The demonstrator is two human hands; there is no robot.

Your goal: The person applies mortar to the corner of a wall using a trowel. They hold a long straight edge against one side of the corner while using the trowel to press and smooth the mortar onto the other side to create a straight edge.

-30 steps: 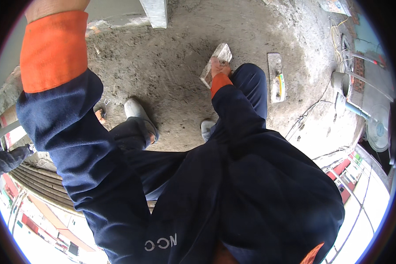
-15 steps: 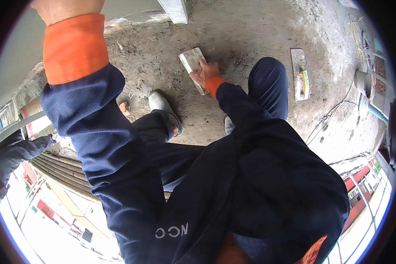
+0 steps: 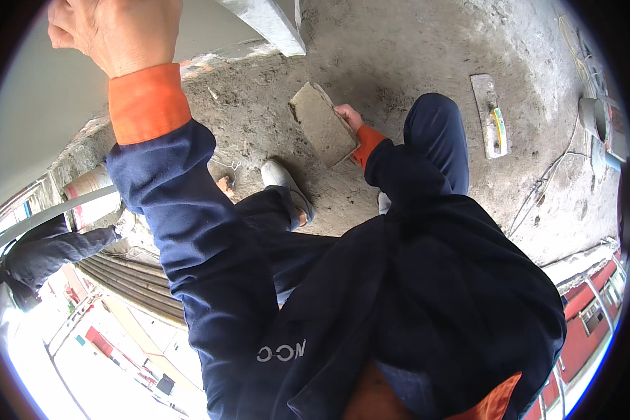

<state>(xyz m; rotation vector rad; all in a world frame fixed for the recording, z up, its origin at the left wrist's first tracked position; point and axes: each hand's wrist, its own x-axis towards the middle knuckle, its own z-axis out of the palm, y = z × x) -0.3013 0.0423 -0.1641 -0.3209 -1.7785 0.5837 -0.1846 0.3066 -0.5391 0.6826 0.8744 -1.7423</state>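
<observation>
Head view: right hand (image 3: 349,115) is clamping its fingers on a flat grey rectangular board (image 3: 323,126); slackening risks dropping it. Left hand (image 3: 126,33), leftward of the board: finger state unclear.

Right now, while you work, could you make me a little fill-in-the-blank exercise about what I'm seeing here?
1. The hand holding the board is the person's ____ one.
2. The sleeves are dark blue, but their cuffs are ____.
3. On the trowel, the handle shows a bright ____ colour.
4. In the picture, the bent knee comes between the board and the ____ on the ground.

Missing words: right; orange; yellow; trowel.
</observation>
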